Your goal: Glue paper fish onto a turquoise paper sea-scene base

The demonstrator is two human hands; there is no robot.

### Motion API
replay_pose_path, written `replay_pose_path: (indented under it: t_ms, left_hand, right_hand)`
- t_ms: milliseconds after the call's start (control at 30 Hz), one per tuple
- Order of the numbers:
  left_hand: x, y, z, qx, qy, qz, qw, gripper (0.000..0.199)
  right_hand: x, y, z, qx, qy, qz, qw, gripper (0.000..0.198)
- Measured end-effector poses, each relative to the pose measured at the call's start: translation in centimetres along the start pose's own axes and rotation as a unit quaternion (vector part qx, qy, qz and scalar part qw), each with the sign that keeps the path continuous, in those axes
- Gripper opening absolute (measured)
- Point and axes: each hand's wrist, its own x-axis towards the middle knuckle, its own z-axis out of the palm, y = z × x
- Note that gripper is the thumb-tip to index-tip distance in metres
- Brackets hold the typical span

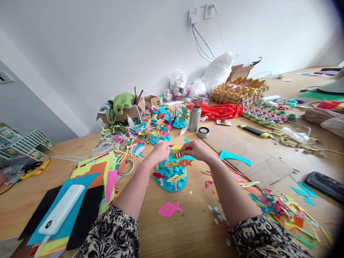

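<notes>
A blue paper craft base [172,185] stands on the table, carrying several paper fish on short posts. Among them are a red fish [158,175] and a yellow spotted fish [176,177] at the front. Over the back of the base, a yellow and red striped paper fish [178,155] is between my hands. My left hand [161,151] is closed at its left side, fingertips partly hidden. From the right, my right hand [197,149] pinches its edge with thumb and finger. A loose pink paper fish [170,209] lies flat nearer to me.
Behind the base stand more finished fish crafts [161,133], a metal bottle [195,119] and its lid [203,132]. A roll of tape [126,167] and coloured paper [92,168] with a power bank [62,209] lie left. Paper scraps [282,211], cardboard [242,154] and a phone [326,185] lie right.
</notes>
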Motion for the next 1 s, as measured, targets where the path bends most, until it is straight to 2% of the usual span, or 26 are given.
replay_pose_path:
  t_ms: [167, 567, 1000]
  left_hand:
    - [1.0, -0.4, 0.4, 0.019, -0.028, 0.031, 0.999, 0.034]
    - [1.9, -0.9, 0.9, 0.092, -0.071, 0.07, 0.991, 0.037]
    - [1.7, -1.3, 1.2, 0.126, -0.054, 0.124, 0.983, 0.022]
  right_hand:
    - [0.1, 0.1, 0.2, 0.014, -0.009, 0.002, 1.0, 0.014]
    - [0.4, 0.6, 0.3, 0.033, -0.012, 0.011, 0.999, 0.016]
    - [0.4, 0.4, 0.2, -0.003, 0.009, 0.022, 1.0, 0.013]
